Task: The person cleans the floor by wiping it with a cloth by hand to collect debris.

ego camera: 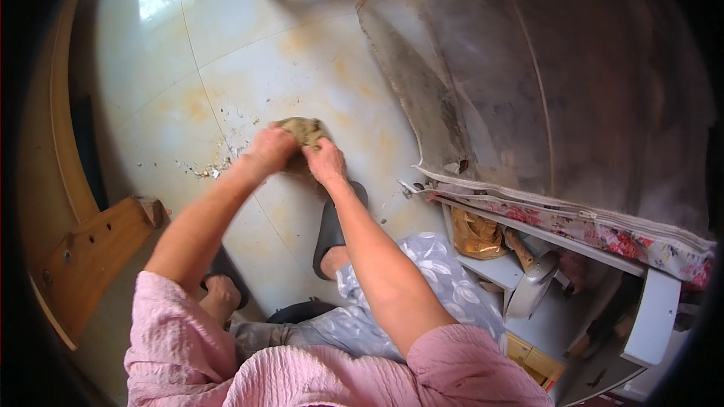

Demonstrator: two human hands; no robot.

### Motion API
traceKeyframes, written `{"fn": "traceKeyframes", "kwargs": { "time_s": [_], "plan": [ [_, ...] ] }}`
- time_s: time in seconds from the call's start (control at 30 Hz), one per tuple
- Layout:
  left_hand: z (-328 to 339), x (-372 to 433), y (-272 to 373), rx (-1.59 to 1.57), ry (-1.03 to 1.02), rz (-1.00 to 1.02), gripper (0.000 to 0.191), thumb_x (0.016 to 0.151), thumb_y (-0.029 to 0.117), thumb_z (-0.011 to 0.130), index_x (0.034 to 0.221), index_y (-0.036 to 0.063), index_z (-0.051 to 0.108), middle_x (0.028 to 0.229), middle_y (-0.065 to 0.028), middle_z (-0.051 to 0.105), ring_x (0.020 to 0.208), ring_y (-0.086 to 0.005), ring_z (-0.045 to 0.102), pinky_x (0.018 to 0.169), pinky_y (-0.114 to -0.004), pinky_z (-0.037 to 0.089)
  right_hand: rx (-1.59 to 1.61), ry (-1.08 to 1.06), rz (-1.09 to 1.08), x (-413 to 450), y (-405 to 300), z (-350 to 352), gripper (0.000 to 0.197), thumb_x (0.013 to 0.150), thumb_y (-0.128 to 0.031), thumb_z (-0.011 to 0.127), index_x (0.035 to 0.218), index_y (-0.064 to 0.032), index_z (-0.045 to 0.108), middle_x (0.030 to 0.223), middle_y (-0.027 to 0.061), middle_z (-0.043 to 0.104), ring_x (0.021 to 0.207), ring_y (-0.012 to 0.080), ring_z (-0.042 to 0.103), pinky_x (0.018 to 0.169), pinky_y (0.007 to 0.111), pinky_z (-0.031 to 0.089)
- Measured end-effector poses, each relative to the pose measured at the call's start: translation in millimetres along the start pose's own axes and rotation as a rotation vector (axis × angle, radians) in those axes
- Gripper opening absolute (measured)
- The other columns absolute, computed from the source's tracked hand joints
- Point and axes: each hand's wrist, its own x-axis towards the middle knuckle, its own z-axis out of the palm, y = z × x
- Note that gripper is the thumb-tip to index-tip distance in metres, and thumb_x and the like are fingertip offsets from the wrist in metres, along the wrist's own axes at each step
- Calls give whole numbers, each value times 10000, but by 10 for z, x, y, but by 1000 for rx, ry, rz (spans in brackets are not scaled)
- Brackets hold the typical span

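Both my hands are out in front of me, low over the tiled floor (pixel 294 62). My left hand (pixel 274 150) grips the left side of a crumpled olive-tan cloth (pixel 304 131). On its right side my right hand (pixel 326 163) pinches the same cloth between thumb and fingers. The cloth is dark in spots and slightly blurred, and its underside is hidden. Whether it touches the floor I cannot tell. Small pale and grey bits of debris (pixel 216 172) lie scattered just left of my hands.
A zippered, see-through cover (pixel 481 68) hangs over a shelf unit (pixel 659 316) on the right. The shelf holds a gold-coloured bag (pixel 478 233). To the left stands a wooden board (pixel 96 257) with holes. My right foot wears a dark slipper (pixel 334 223).
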Motion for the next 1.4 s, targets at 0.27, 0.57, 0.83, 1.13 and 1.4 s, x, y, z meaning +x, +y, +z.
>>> {"fn": "traceKeyframes", "kwargs": {
  "time_s": [0.27,0.57,0.83,1.13,1.4],
  "plan": [
    [-835,-80,-194,-522,132,-142,162,669,14,558,764,84,670,789,-140,635,772,-324,614,713,-381,494,-119,202,-432,115,-397,-659,362,778,-370,622,949,-52,603,863,193,629,848,369,605,728,456,477],
    [39,419,1159,-483,69,162,543,686,-79,481,1188,117,544,1258,-159,501,1161,-354,446,957,-371,409,-640,-2,-445,177,1075,-1322,418,821,-273,615,1123,-16,483,1144,222,511,1026,402,528,827,470,451],
    [-66,274,1375,81,-169,99,665,676,275,731,1290,255,478,1453,-89,276,1280,-310,332,900,-428,399,-515,-203,-138,-9,1312,-1142,744,801,-187,612,1406,-84,191,1431,150,220,1277,432,280,1007,464,348],
    [30,426,1410,57,-184,71,540,782,145,541,1302,274,470,1484,-65,247,1311,-326,300,886,-437,387,-412,182,-157,-149,1716,-935,734,841,-327,573,1401,-26,206,1415,208,272,1245,442,334,1006,473,334],
    [280,596,1694,20,-123,182,511,757,182,609,1249,106,492,1397,-72,352,1256,-293,367,924,-387,409,-553,237,47,-375,2072,-805,619,835,-315,563,1271,71,353,1193,255,448,1063,407,466,997,476,316]
  ]
}}
